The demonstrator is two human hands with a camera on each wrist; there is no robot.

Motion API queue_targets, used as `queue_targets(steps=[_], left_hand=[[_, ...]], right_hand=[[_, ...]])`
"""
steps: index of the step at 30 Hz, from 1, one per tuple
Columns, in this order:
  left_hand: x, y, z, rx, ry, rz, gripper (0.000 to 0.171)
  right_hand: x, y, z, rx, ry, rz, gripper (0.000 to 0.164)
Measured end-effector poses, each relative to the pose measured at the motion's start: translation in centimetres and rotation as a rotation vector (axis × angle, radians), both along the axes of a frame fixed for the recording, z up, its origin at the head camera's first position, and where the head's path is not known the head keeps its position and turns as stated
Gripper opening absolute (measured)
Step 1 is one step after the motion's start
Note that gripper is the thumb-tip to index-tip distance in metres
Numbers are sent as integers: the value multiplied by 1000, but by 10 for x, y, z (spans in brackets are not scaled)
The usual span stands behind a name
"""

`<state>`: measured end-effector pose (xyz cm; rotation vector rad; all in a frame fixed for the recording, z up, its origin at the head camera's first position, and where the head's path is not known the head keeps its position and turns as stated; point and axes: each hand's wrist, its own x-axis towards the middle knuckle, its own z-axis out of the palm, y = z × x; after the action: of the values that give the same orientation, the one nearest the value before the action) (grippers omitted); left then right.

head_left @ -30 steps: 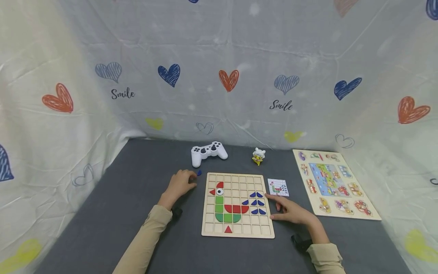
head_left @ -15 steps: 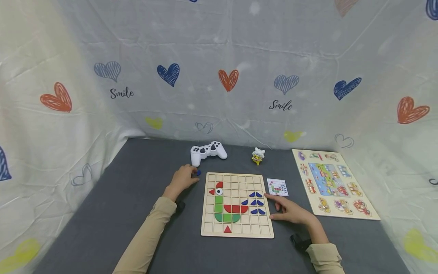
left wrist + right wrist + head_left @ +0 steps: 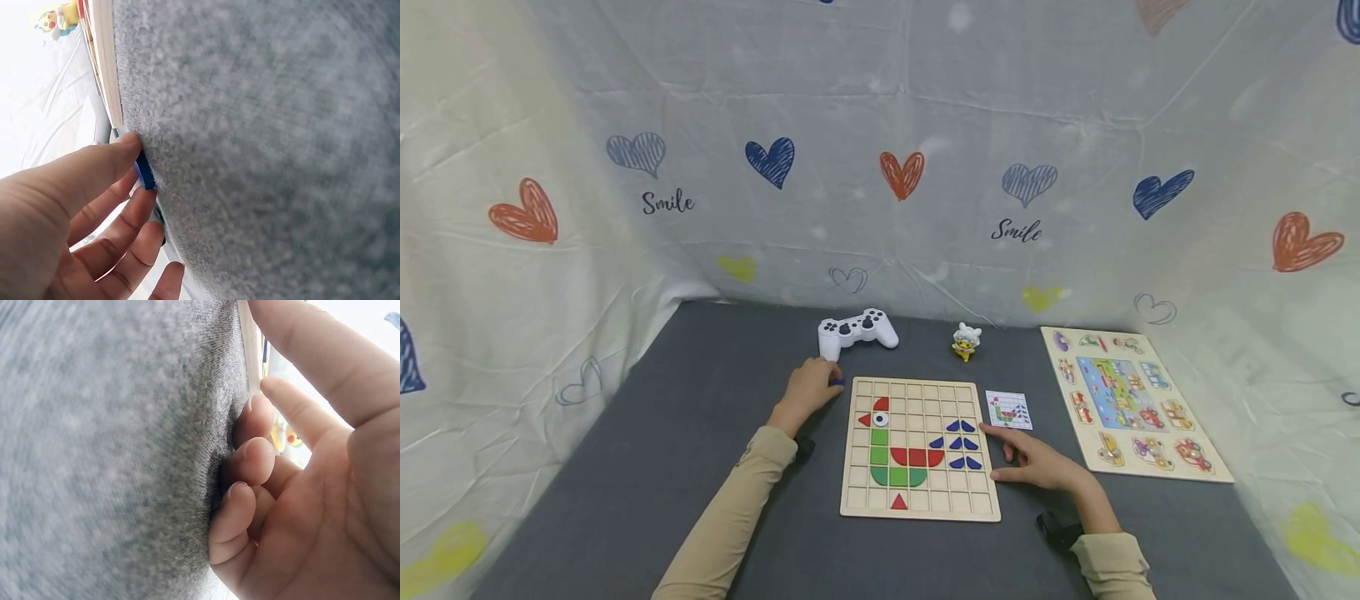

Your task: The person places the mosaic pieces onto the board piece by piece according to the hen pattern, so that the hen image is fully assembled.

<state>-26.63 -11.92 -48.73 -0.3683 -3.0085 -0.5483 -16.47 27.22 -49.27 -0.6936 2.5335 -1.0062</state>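
Note:
My left hand [image 3: 808, 390] pinches a small blue wooden piece [image 3: 145, 172] between thumb and fingertips, low over the grey cloth, just off the board's upper left corner. In the head view only a bit of that piece [image 3: 838, 382] shows. The wooden grid board [image 3: 859, 496] carries red, green and blue pieces and a round eye piece [image 3: 880, 419], laid out like a bird. At the board's right edge, my right hand [image 3: 1033, 458] touches the side with a straight index finger and thumb. Its other fingers are bent against the cloth [image 3: 125, 456], holding nothing.
A picture card [image 3: 1009, 410] lies right of the board. Behind stand a white game controller [image 3: 857, 332] and a small white-and-yellow figure [image 3: 966, 342]. A wooden picture puzzle [image 3: 1135, 400] lies at the far right. A curtain with hearts hangs behind the table.
My left hand has moved up and right to the blue piece, which lay on the cloth, and now pinches it. The right hand stays at the board's edge.

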Motion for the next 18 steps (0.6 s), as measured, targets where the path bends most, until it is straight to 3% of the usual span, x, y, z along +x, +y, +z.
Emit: queue_targets(steps=[6,18], left_hand=[[3,1,2,20,12,13,9],[16,14,7,57,81,-35,11]], right_hand=[[0,-1,0,-11,-7,0,71],[0,0,0,-11,-17,-11,72]])
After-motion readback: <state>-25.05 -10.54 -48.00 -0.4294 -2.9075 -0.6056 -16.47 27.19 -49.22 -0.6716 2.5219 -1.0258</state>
